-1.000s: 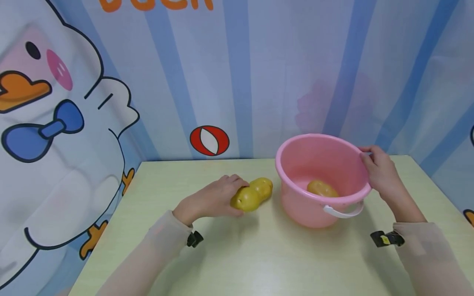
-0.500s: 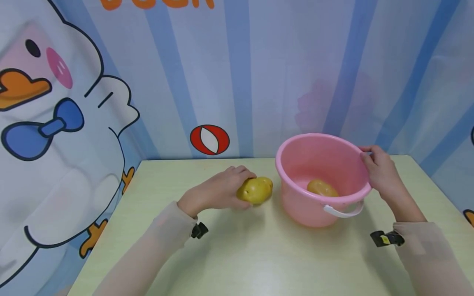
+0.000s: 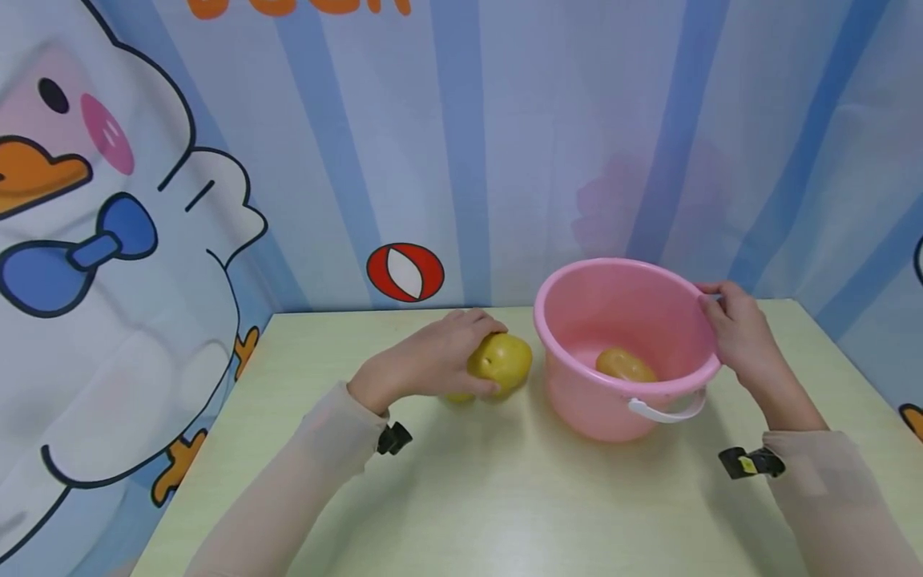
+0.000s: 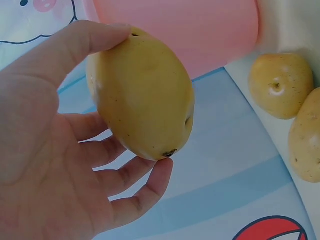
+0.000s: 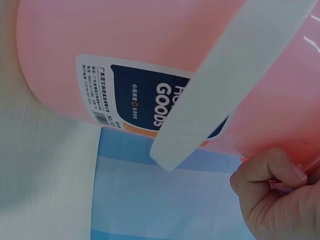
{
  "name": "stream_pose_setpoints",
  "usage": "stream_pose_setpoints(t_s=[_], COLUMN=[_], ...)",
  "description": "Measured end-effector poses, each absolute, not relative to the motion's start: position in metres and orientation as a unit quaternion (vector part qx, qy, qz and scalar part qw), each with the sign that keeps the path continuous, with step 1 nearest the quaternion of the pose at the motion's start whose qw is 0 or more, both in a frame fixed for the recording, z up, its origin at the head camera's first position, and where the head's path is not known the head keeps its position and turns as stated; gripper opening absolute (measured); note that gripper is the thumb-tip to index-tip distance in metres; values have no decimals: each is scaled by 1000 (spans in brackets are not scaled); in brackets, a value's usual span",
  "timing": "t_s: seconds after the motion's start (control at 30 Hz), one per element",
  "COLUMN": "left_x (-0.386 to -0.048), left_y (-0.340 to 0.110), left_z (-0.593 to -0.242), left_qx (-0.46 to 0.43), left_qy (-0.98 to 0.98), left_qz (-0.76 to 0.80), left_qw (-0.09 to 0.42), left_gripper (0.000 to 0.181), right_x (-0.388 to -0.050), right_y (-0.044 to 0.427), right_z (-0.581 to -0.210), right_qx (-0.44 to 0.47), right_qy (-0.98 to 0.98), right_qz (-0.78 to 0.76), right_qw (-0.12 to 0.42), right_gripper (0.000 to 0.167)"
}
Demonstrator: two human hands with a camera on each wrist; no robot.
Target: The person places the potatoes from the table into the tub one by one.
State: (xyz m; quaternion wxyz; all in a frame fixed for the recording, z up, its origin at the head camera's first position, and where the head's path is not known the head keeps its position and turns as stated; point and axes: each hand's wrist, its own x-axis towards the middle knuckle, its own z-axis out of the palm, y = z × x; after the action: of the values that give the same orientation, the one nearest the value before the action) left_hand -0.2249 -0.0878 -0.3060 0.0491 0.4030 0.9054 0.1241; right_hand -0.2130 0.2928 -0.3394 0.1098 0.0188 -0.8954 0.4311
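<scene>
My left hand (image 3: 436,353) grips between thumb and fingertips. My right hand (image 3: 737,332) grips, thumb bent. Both forearms (image 3: 281,489) angle inward.

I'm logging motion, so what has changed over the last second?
The left-hand grip carried its oval yellow potato rightward toward the round pink plastic bucket. Nothing was newly grasped or released. The right-hand grip stayed on the bucket; another yellow potato stayed inside.

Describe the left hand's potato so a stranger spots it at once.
In the head view, find the pink bucket. Just left of it, the left hand grips the potato. Only this one is held; the other potatoes lie loose.
</scene>
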Motion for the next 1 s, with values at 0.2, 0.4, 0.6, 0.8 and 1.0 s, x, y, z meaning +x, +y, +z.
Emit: stream_pose_setpoints(t_s=[0.2, 0.4, 0.6, 0.8, 1.0], left_x=[-224, -225, -226, -225, -225], left_y=[-88, -85, -83, -82, -79], left_z=[-298, -290, -282, -276, -272], left_qx=[395, 394, 407, 412, 413], left_qy=[908, 910, 904, 901, 900], left_qz=[128, 122, 129, 134, 136], left_qw=[44, 37, 27, 21, 26], left_gripper=[66, 66, 65, 63, 62], right_x=[-214, -215, -215, -214, -214], right_y=[291, 292, 294, 293, 294], right_z=[-339, -338, -338, -338, -339], right_qx=[20, 19, 23, 23, 21], right_qy=[-897, -898, -897, -897, -898], right_qz=[428, 429, 431, 429, 428], right_qw=[111, 101, 98, 102, 101], right_gripper=[48, 50, 50, 51, 51])
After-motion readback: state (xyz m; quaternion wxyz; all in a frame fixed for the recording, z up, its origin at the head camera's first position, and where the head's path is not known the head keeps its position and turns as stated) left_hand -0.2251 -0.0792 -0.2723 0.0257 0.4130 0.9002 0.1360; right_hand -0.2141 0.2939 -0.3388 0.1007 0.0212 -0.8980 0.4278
